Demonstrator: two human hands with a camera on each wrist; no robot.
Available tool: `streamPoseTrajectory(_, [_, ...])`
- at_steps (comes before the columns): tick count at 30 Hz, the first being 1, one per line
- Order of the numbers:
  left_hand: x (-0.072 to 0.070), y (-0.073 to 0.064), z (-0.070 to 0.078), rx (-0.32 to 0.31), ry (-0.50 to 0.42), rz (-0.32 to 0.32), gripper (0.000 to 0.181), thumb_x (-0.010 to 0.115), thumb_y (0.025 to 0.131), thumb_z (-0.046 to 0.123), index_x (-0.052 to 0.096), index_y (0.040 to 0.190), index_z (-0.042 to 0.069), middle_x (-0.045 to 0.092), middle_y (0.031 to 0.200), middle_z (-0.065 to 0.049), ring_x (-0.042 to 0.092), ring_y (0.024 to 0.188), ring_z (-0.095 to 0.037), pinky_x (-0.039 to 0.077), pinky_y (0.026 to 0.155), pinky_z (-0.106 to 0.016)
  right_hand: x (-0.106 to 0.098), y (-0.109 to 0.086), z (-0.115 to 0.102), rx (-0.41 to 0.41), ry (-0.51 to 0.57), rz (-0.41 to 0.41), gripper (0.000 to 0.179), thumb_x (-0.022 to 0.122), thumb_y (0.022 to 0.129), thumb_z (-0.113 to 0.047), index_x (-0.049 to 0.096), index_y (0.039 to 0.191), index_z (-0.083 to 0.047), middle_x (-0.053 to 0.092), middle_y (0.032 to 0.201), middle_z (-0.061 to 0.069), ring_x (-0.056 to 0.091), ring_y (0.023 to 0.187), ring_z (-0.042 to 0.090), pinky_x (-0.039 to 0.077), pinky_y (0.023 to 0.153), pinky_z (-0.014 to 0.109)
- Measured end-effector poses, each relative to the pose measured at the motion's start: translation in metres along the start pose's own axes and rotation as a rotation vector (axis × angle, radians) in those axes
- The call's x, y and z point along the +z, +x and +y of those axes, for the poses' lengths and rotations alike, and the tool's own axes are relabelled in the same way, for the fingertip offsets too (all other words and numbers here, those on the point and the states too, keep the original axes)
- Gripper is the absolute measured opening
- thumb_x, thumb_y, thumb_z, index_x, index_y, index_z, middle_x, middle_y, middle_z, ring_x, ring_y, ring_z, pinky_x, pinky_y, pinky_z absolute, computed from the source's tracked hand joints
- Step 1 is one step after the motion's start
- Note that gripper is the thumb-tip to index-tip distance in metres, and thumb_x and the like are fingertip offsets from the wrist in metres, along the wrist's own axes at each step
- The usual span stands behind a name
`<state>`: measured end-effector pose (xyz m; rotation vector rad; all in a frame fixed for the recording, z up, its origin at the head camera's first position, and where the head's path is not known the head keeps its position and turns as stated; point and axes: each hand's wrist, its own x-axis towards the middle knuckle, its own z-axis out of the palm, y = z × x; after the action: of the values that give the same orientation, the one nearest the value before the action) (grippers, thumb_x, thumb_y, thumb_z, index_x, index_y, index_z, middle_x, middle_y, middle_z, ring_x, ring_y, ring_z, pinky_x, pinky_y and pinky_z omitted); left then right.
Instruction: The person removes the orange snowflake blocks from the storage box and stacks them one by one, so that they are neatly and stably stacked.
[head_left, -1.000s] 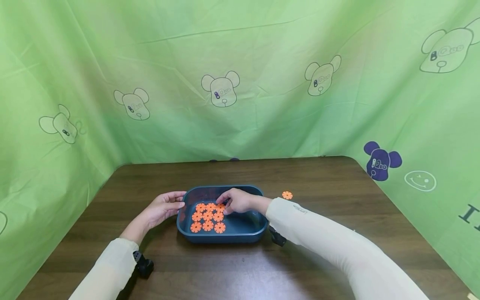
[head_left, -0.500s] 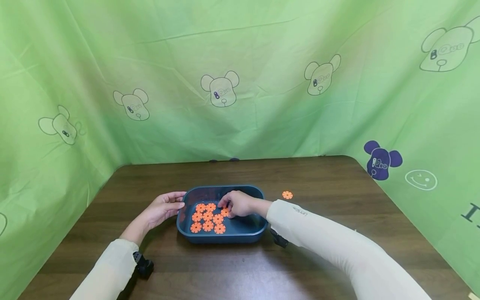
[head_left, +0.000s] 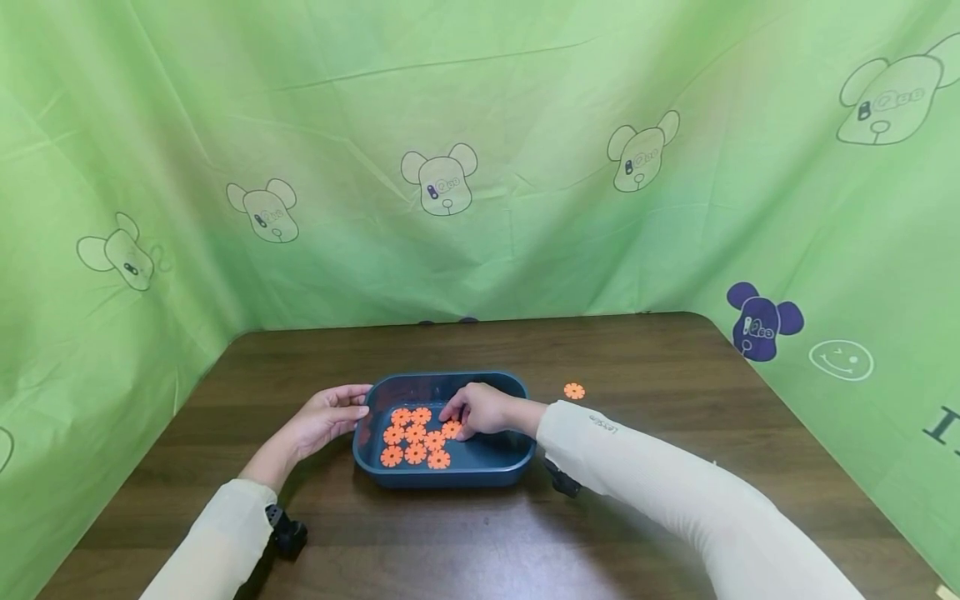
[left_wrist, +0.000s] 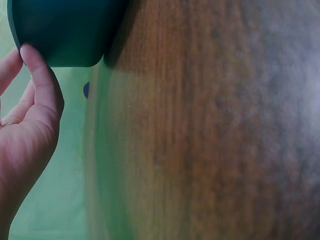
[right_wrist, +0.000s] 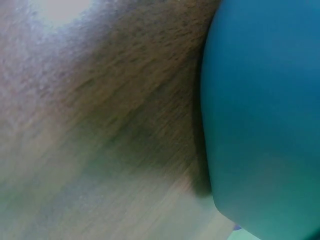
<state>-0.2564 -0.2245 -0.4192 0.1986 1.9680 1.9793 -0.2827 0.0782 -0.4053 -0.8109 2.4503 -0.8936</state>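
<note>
A dark blue oblong tub (head_left: 444, 479) stands on the table. My left hand (head_left: 322, 421) pinches its left rim between thumb and fingers; the left wrist view shows the thumb against the outer wall of the tub (left_wrist: 60, 35). Several orange flower-shaped slotted discs (head_left: 415, 434) lie flat in rough rows in the tub's left half. My right hand (head_left: 483, 408) reaches over the right rim. Its curled thumb and forefinger straddle one orange disc (head_left: 452, 430) on the tub floor, at the right side of the group. In the right wrist view only the tub's outer wall (right_wrist: 260, 125) shows, not the hand.
One more orange disc (head_left: 574, 391) lies on the wooden table (head_left: 637, 358) to the right of the tub, behind the right forearm. A green printed curtain (head_left: 525, 250) hangs behind and at both sides of the table.
My right hand has drawn the disc at the group's far right corner a little right and toward me, nudging neighbouring discs slightly. The left hand and the tub have not moved.
</note>
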Motion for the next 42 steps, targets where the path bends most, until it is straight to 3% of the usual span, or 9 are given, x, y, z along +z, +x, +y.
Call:
streamPoseTrajectory(10, [0.0016,-0.0012,0.0004,0.000,0.002,0.001,0.053,0.060,0.094,0.002,0.039,0.141,-0.011,0.058,0.108,-0.006,0.063,0.096,-0.015,0.052,0.085,-0.029,0.0001,-0.0004,0.0006,0.004,0.033,-0.013,0.031,0.075,0.082,0.001,0.073,0.111,-0.008,0.059,0.086,0.004,0.052,0.072,0.016,0.045,0.062,0.025])
streamPoseTrajectory(20, [0.0015,-0.0008,0.0020,0.000,0.008,-0.002,0.054,0.061,0.094,0.003,0.039,0.141,-0.010,0.058,0.110,-0.008,0.063,0.097,-0.017,0.052,0.087,-0.031,-0.0002,-0.0014,-0.0029,0.035,0.022,-0.001,0.025,0.076,0.082,-0.002,0.074,0.106,-0.010,0.063,0.086,0.000,0.055,0.080,0.018,0.048,0.071,0.029])
streamPoseTrajectory(33, [0.0020,-0.0010,0.0018,0.001,0.018,-0.003,0.054,0.061,0.094,0.002,0.039,0.141,-0.011,0.059,0.108,-0.006,0.063,0.097,-0.016,0.052,0.086,-0.031,-0.0028,-0.0023,-0.0010,0.052,0.093,-0.003,0.026,0.075,0.084,-0.005,0.073,0.110,-0.007,0.066,0.097,0.000,0.058,0.087,0.017,0.052,0.080,0.034])
streamPoseTrajectory(42, [0.0026,-0.0020,0.0037,-0.002,0.020,-0.008,0.054,0.061,0.094,0.003,0.038,0.141,-0.011,0.059,0.108,-0.006,0.062,0.097,-0.016,0.052,0.087,-0.031,-0.0084,-0.0065,-0.0030,0.008,0.120,0.010,0.032,0.074,0.085,-0.006,0.070,0.117,-0.003,0.067,0.100,0.002,0.059,0.085,0.017,0.052,0.078,0.033])
